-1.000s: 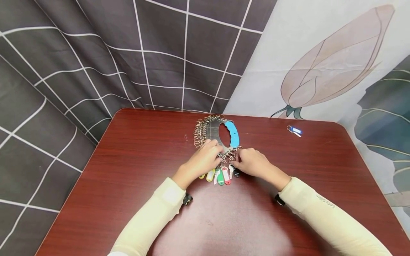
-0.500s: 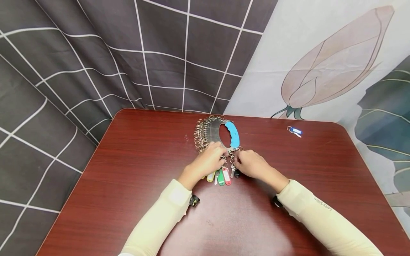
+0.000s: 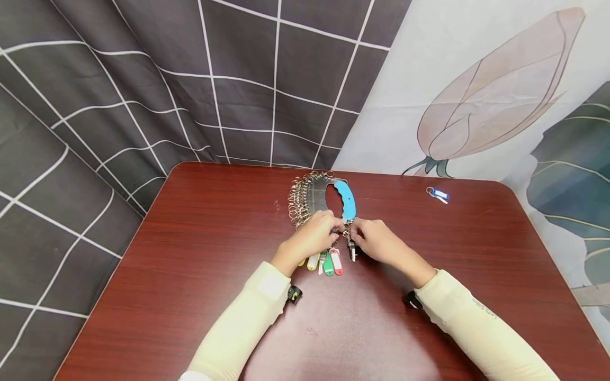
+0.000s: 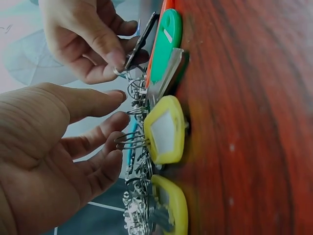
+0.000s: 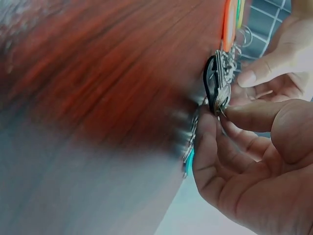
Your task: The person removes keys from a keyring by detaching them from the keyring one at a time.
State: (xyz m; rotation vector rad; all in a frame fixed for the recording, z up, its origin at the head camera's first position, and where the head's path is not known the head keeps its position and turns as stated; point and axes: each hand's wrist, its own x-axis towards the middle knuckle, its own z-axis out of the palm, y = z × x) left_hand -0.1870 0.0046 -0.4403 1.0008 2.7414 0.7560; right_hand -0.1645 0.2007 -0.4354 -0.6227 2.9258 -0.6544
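Observation:
A curved metal key holder (image 3: pixel 316 193) with a blue handle (image 3: pixel 347 200) lies on the table, rings and clips lining its edge. My right hand (image 3: pixel 379 241) pinches the ring of a small bunch of keys (image 5: pixel 221 76) with a black tag (image 5: pixel 209 85), at the holder's near end. Just to its left, my left hand (image 3: pixel 312 233) has its fingertips against the rings; a gap shows between thumb and forefinger in the left wrist view. Below it hang a red tag (image 3: pixel 336 262), a green tag (image 4: pixel 167 46) and yellow tags (image 4: pixel 168 113), with a key (image 4: pixel 168 73) among them.
A key with a blue tag (image 3: pixel 440 193) lies apart at the table's back right. The reddish-brown table (image 3: pixel 214 222) meets a dark checked curtain (image 3: pixel 248 95) and a pale printed cloth (image 3: pixel 395 121) behind.
My left hand has shifted slightly right, toward the right hand. The keys at the right hand have turned and now hang close together beside the black tag. The holder stays put.

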